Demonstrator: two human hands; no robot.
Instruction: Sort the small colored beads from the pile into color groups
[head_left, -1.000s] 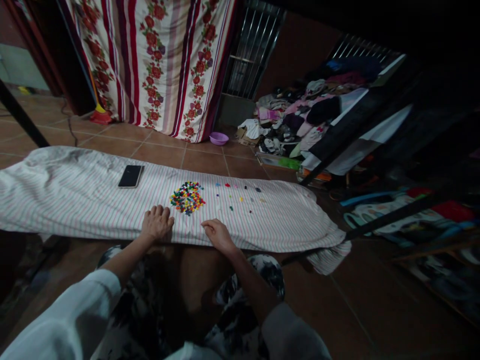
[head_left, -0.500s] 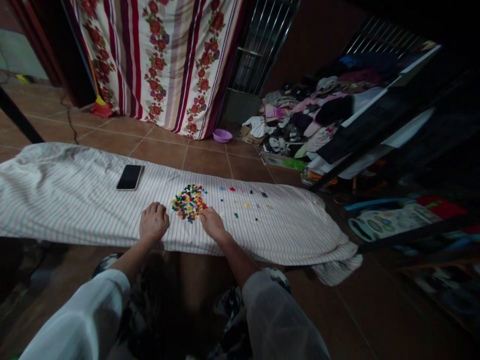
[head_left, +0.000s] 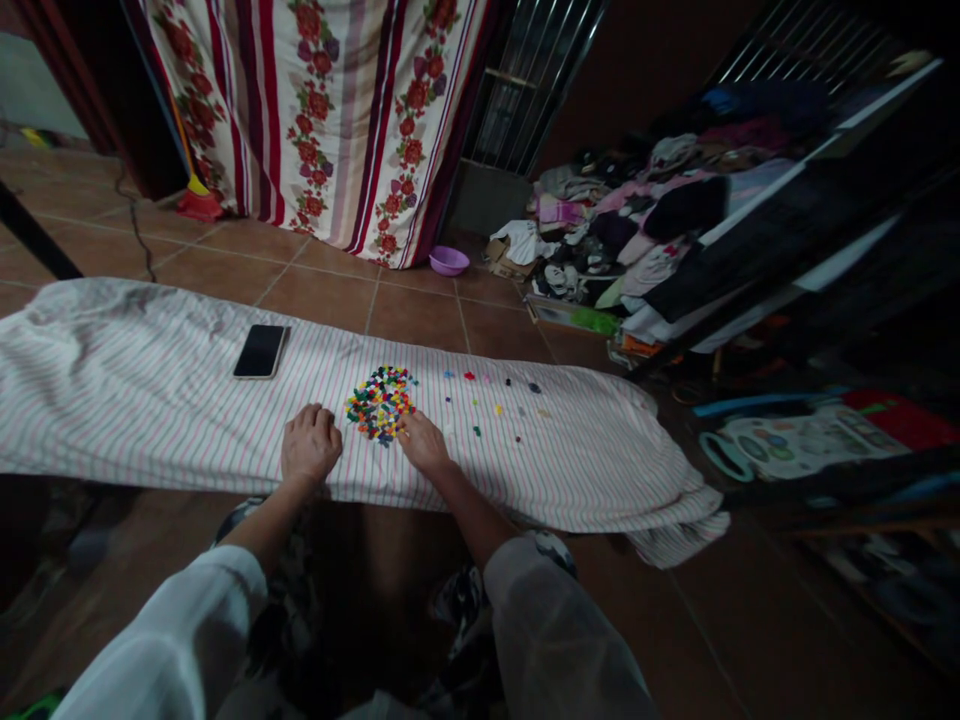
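Note:
A heap of tiny multicoloured pieces (head_left: 379, 405) lies on the striped cloth (head_left: 202, 420); they are too small for me to tell their kind. At the heap's lower right edge is my right hand (head_left: 424, 443), thumb and fingers pinched together. Whatever may be between those fingertips is hidden. My left hand (head_left: 310, 443) rests palm down on the cloth, left of the heap and apart from it, its fingers curled under. To the right, several small pieces lie spaced out by colour, among them a red piece (head_left: 469, 376), a yellow piece (head_left: 499, 409) and a dark green piece (head_left: 477, 431).
A phone (head_left: 260, 352) lies on the cloth at the left. Beyond the cloth-covered surface are a floral curtain (head_left: 360, 120), a purple basin (head_left: 448, 262) and a red dustpan (head_left: 199, 204) on the tiled floor. Piled clothes (head_left: 637, 210) stand at the back right.
The whole view has shifted slightly. My right hand stays at the heap's lower right edge, its fingers a little differently posed. My left hand keeps its place on the cloth.

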